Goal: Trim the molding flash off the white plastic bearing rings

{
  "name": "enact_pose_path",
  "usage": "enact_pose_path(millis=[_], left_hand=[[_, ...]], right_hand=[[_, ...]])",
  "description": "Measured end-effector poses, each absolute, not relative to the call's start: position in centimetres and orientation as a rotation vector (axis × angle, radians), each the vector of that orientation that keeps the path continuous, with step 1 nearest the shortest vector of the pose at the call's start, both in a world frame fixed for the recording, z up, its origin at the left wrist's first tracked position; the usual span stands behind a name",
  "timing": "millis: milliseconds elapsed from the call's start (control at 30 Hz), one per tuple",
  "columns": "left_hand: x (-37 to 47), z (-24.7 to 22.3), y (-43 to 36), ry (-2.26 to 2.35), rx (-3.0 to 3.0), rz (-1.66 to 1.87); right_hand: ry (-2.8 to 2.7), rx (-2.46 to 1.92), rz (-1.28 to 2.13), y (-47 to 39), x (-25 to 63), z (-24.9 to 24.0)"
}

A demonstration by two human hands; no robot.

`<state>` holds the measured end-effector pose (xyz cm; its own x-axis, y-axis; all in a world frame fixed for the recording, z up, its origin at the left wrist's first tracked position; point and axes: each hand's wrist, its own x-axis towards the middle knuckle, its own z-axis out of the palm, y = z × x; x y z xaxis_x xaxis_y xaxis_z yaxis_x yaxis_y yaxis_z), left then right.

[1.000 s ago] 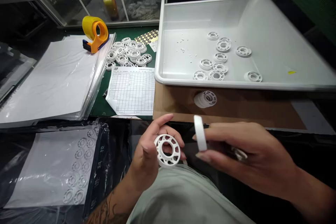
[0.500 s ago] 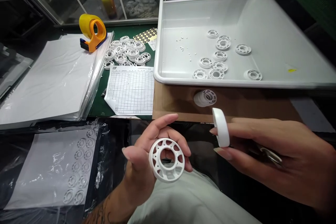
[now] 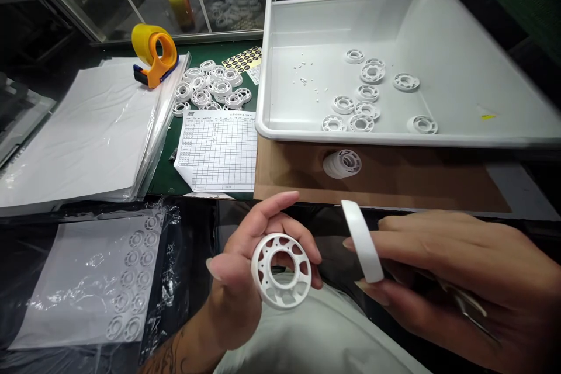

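Note:
In my left hand (image 3: pixel 245 263), palm up with the thumb held away, rests a white plastic ring (image 3: pixel 263 292) with cut-outs around a round centre hole; my curled fingers support it from behind. My right hand (image 3: pixel 460 274) pinches a second white plastic ring (image 3: pixel 363 242), seen nearly edge-on, between thumb and fingers. A slim metal tool (image 3: pixel 471 307) is also tucked in the right hand; its kind is mostly hidden. The two rings are apart. Beyond them, a short row of nested white rings (image 3: pixel 342 163) lies on brown cardboard (image 3: pixel 416 178).
A large white tray (image 3: pixel 307 135) holds several rings and small white scraps. To the left are a heap of rings (image 3: pixel 219 87), a printed form (image 3: pixel 219 152), an orange tape dispenser (image 3: pixel 160 61), bagged white sheets (image 3: pixel 87 123), and a clear bag with rings in rows (image 3: pixel 131 280).
My right hand has moved slightly down, and its ring has tilted and come a little closer to me. The left hand and its ring have shifted slightly right.

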<state>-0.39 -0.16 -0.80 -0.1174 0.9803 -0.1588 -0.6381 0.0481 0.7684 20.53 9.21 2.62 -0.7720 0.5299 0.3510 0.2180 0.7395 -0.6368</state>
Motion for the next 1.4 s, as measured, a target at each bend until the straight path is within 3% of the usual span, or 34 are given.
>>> enact_pose_path(millis=[133,400,600,767,933,1200,1400], left_hand=[[-0.5,-1.3,-0.3,0.834,0.588,1.49],[0.0,-3.7,0.6,1.06,0.92,1.401],[0.2,-6.0,2.5,1.257,1.152,1.202],[-0.1,-6.5,5.0,1.4,1.356,1.137],[0.5,-6.1,9.1,1.368,1.628,0.984],[1.5,-6.3,13.8,1.265,1.837,0.822],[1.6,-6.0,14.6,1.304,1.824,0.708]], right_hand=[[-2.354,-0.512,0.902,9.4,20.3,2.7],[-2.561,-0.318,0.704,8.4,17.6,0.7],[-2.543,-0.533,0.51,10.8,20.0,-2.9],[-2.427,-0.992,0.231,15.8,23.5,-5.1],[-2.514,-1.168,0.209,18.1,23.9,-6.7],[-2.626,-0.932,0.396,18.5,24.1,-5.7],[-2.497,-0.817,0.262,17.8,28.0,-5.6]])
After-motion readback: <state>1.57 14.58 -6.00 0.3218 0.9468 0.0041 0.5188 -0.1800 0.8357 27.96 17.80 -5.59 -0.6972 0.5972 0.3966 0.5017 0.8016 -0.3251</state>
